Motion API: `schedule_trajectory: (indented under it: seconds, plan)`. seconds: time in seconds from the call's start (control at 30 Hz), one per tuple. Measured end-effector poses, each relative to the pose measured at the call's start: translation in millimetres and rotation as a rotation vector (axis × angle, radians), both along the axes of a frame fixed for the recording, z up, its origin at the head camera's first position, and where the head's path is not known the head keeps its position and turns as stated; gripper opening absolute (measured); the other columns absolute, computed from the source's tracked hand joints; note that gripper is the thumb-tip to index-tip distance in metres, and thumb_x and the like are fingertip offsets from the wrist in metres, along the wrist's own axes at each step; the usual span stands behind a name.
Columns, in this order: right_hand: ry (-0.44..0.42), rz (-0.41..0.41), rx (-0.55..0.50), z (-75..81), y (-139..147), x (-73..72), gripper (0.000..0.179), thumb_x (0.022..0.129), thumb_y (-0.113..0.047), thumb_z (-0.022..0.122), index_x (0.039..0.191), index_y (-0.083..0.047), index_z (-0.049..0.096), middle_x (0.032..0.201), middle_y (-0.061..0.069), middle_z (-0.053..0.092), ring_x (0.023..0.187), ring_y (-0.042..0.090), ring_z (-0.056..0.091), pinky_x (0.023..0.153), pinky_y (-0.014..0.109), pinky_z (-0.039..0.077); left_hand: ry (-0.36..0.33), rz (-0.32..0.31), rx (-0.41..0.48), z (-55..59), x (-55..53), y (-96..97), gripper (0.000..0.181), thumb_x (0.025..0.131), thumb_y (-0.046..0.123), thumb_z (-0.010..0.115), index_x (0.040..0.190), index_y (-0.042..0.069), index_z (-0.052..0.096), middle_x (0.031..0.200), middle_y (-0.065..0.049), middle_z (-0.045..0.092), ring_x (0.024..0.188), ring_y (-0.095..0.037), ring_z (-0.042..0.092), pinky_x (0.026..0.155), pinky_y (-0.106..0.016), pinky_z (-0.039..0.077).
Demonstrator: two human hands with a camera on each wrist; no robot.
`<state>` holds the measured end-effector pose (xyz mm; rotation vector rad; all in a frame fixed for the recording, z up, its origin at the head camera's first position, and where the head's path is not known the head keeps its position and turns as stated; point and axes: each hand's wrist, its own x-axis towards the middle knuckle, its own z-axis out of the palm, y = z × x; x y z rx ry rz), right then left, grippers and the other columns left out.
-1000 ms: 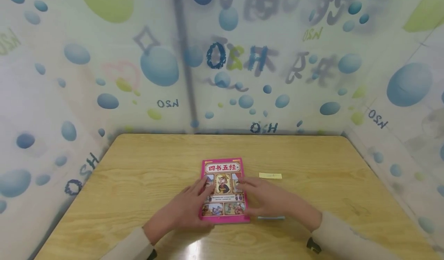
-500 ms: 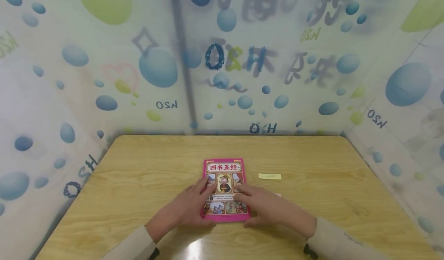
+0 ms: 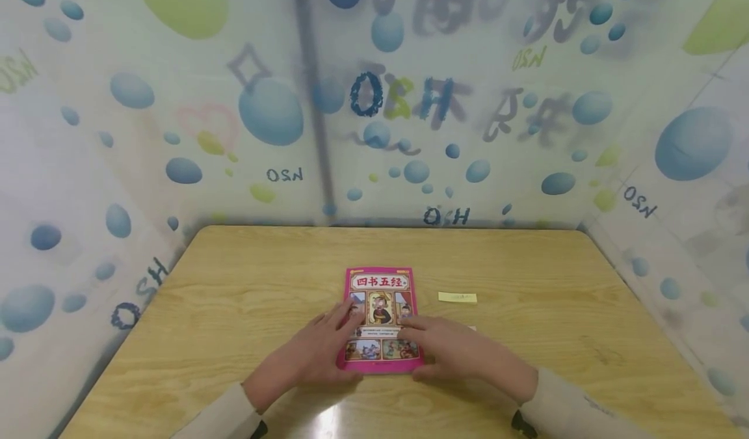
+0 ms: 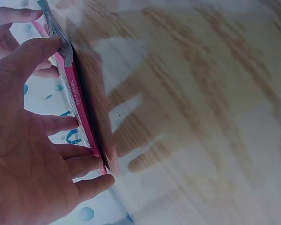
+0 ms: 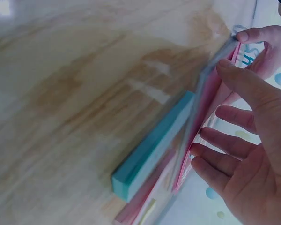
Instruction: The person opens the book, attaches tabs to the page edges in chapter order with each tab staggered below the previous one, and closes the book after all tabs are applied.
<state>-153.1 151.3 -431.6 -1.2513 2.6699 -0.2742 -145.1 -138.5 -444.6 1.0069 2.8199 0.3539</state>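
The left grip (image 3: 324, 351) and right grip (image 3: 449, 348), both unclenched, are touching left and right sides of the book (image 3: 380, 309); equal, gentle pressing is probably suiting best.

In the head view, part of the book's (image 3: 380, 310) left side is being covered by the left hand (image 3: 324, 349), part of its right by the right hand (image 3: 449, 349). Behind the latter, a pale scrap (image 3: 471, 328) is being mostly hidden. Both sleeves (image 3: 576, 405) are being cut off by the bottom edge. Marks on the slip (image 3: 458, 297) are being shown too small for reading; grey lettering (image 3: 446, 8) is being blurred. In the right wrist view, the pink strip (image 5: 144, 196) is being cropped below.
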Motion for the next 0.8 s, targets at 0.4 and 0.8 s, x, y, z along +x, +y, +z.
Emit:
schedule_trajectory:
  seconds: [0.4, 0.8]
  plan:
    - [0.145, 0.059, -0.125, 16.8, 10.7, 0.5, 0.066, 0.087, -0.036, 0.082, 0.143, -0.013, 0.057, 0.151, 0.007, 0.048, 0.138, 0.027, 0.044, 0.108, 0.046, 0.042, -0.015, -0.007, 0.025, 5.2, 2.1, 0.0, 0.101, 0.084, 0.058, 0.076, 0.159, 0.005, 0.031, 0.160, -0.030, 0.023, 0.143, -0.048, 0.030, 0.109, -0.062, 0.033]
    - [0.251, 0.068, -0.276, 27.7, 9.2, -4.9, 0.095, 0.078, -0.041, 0.089, 0.157, -0.019, 0.040, 0.166, 0.002, 0.023, 0.149, 0.029, 0.025, 0.114, 0.049, 0.032, 0.135, -0.005, 0.168, 7.3, 5.6, 12.1, 0.111, 0.084, 0.065, 0.072, 0.163, 0.009, 0.019, 0.164, -0.022, 0.018, 0.147, -0.039, 0.024, 0.109, -0.060, 0.034]
